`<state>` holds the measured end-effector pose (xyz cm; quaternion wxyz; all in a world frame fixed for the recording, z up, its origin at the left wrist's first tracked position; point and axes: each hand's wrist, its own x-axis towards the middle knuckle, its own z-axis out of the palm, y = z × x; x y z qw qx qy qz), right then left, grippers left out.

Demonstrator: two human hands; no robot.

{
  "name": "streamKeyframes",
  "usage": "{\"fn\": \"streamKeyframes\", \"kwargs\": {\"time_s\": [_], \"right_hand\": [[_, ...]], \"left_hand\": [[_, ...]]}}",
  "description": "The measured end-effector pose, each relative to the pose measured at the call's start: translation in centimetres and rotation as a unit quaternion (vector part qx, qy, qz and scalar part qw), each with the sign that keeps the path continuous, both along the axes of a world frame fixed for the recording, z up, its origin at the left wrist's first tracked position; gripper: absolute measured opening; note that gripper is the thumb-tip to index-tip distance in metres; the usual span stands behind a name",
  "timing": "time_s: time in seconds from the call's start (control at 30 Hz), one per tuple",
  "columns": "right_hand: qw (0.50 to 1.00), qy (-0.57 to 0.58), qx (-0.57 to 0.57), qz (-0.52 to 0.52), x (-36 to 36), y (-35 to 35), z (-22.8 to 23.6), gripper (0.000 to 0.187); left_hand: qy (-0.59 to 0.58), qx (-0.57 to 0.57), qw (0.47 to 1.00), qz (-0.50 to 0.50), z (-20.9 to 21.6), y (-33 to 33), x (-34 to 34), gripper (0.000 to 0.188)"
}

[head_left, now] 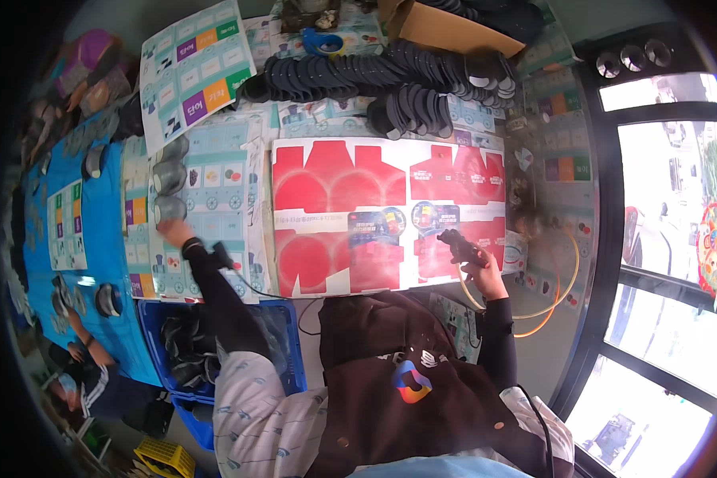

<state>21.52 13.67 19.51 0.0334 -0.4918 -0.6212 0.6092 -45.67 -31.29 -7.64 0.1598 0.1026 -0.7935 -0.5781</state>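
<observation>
My left hand reaches over the left part of the table, its fingers closed at the near edge of a grey curved piece. That piece is nearest in a short row of similar grey pieces. My right hand is wrapped round a dark spray gun, its head pointing left above a red and white printed sheet. Pale rounded marks show on the sheet's red areas. A yellow hose loops to the right of the gun.
Long rows of dark curved pieces lie at the back beside a cardboard box. A blue crate holding dark pieces stands below the table edge. Left, people work at a blue-covered table. Glass doors are on the right.
</observation>
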Motion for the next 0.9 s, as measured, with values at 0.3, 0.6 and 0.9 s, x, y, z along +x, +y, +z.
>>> {"fn": "streamKeyframes", "kwargs": {"time_s": [0.3,0.6,0.9], "right_hand": [[0.997,0.033,0.043,-0.058,8.1,0.8,1.3,0.043],[0.995,0.039,-0.022,-0.084,17.3,1.5,1.7,0.042],[0.995,0.084,-0.05,-0.032,18.9,6.5,-2.8,0.048]], "left_hand": [[0.325,-0.325,0.724,-0.514,15.1,48.9,27.1,0.038],[0.337,-0.45,0.638,-0.526,17.2,50.5,28.0,0.021],[-0.153,-0.225,0.783,-0.559,17.2,21.2,40.5,0.043]]}}
